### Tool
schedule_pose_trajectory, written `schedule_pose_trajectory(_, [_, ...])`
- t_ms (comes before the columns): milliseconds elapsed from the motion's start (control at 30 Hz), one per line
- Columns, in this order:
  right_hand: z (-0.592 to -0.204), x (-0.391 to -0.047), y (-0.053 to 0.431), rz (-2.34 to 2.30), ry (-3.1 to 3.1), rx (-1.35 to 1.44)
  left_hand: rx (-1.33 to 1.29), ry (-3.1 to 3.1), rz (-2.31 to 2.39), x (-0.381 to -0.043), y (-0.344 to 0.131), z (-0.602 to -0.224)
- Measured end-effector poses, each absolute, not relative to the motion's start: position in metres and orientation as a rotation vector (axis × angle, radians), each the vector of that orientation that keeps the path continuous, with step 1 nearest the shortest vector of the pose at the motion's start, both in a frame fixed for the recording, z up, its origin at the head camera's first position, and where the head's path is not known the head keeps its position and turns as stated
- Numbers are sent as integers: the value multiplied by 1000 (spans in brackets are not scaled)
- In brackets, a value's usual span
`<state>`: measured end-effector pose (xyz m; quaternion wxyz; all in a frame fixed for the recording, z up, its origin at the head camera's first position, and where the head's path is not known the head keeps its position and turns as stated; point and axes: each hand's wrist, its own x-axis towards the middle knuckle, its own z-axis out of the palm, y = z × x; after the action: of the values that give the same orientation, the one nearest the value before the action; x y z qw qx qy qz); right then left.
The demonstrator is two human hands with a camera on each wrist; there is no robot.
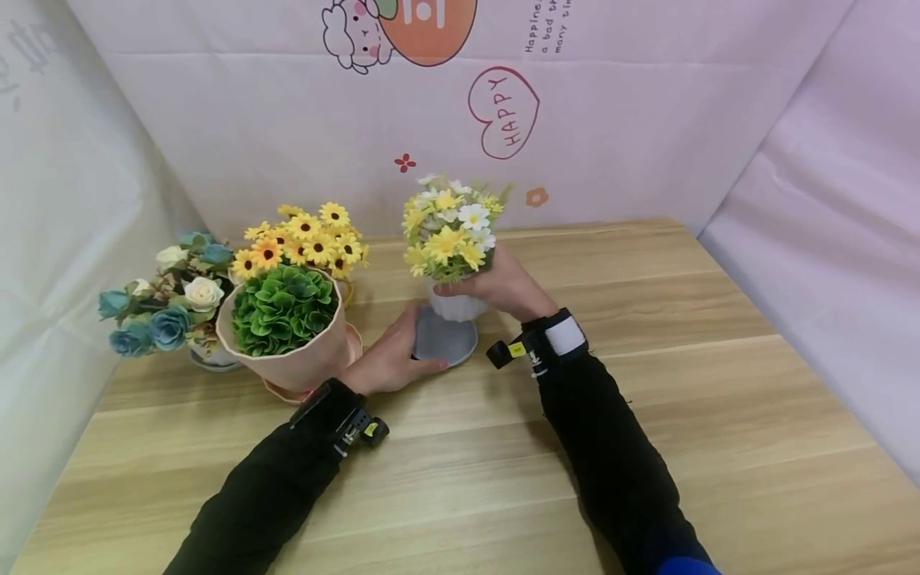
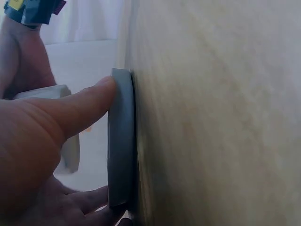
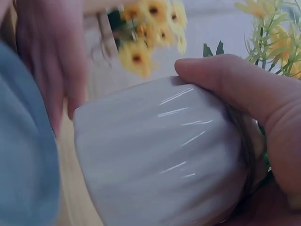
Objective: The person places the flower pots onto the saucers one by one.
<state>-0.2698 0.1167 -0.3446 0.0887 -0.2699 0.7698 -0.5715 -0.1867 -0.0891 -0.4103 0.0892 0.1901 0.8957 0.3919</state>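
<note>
My right hand (image 1: 509, 285) grips a small white fluted flowerpot (image 1: 456, 307) with yellow and white daisies (image 1: 449, 228) in it. In the right wrist view the thumb lies along the upper side of the tilted white pot (image 3: 160, 146). Just below and in front of that pot is a grey-blue saucer (image 1: 444, 339), which my left hand (image 1: 388, 351) holds by its rim. The left wrist view has thumb and fingers at two places on the saucer's edge (image 2: 121, 141), close against the tabletop. The white pot's base is apart from the saucer.
Left of my left hand stands a pink pot (image 1: 309, 367) of green leaves on a pink saucer (image 1: 354, 343). Yellow flowers (image 1: 305, 239) rise behind it, and blue and white roses (image 1: 168, 319) stand farther left. A printed cloth (image 1: 611, 120) hangs behind the wooden table (image 1: 690, 383).
</note>
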Motion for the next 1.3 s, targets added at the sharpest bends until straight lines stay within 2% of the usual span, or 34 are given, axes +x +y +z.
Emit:
schedule_pose_trajectory(267, [-348, -250, 90, -1697, 2170, -905, 677, 2649, 1292, -185, -93, -414])
schedule_pose_trajectory(900, [-356, -250, 86, -1587, 2175, -850, 496, 2686, 1348, -188, -95, -414])
schedule_pose_trajectory(1300, [-359, -252, 85, -1548, 2152, -884, 481, 2694, 1357, -189, -97, -415])
